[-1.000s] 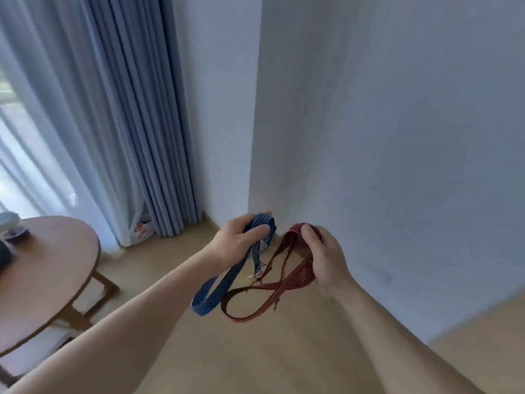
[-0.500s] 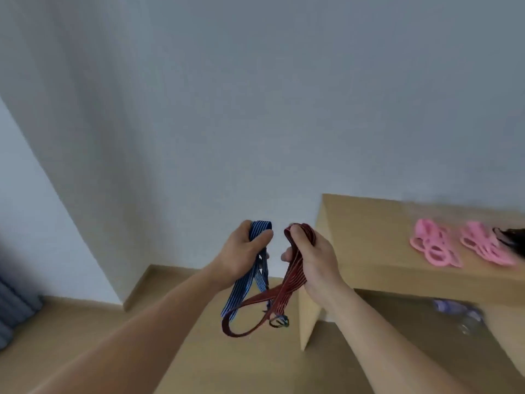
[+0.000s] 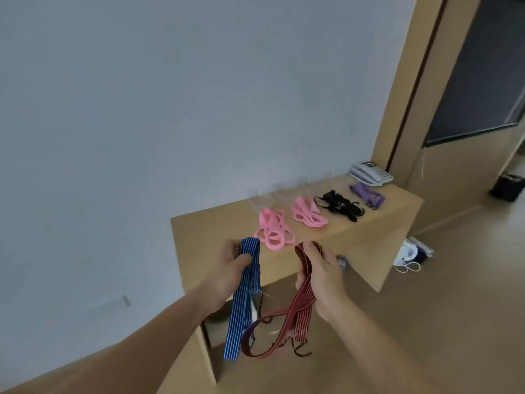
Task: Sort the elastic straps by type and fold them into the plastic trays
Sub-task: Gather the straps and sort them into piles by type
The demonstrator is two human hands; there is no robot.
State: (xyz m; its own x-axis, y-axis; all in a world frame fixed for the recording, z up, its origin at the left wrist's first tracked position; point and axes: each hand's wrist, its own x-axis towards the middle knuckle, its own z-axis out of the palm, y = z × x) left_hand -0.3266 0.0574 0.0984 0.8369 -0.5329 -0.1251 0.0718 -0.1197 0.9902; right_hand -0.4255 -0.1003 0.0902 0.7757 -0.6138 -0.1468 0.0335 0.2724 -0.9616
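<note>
Head view shows the left hand (image 3: 233, 270) closed around a blue striped strap (image 3: 244, 297) and the right hand (image 3: 319, 275) closed around a red striped strap (image 3: 301, 302), both straps hanging in loose loops below the fists. A second ago the view faced curtains and a round table; half a second ago only one end of a wooden counter (image 3: 216, 226) showed. Now the whole counter top lies just ahead of the hands, so the person has turned toward the sorting place with the two straps already parted by colour. On the counter lie two heaps of pink bands (image 3: 274, 230), a black tangle (image 3: 339, 204) and a purple strap (image 3: 366, 194), set in a row, with a phone (image 3: 369, 173) at the far end. Judging from this, the carried straps are about to join that row. Clear plastic trays (image 3: 261, 199) seem to stand against the wall behind the pink heaps, but they are faint and blurred; how many there are I cannot tell. The lower ends of both straps overlap, and small hooks there are hard to make out.
</note>
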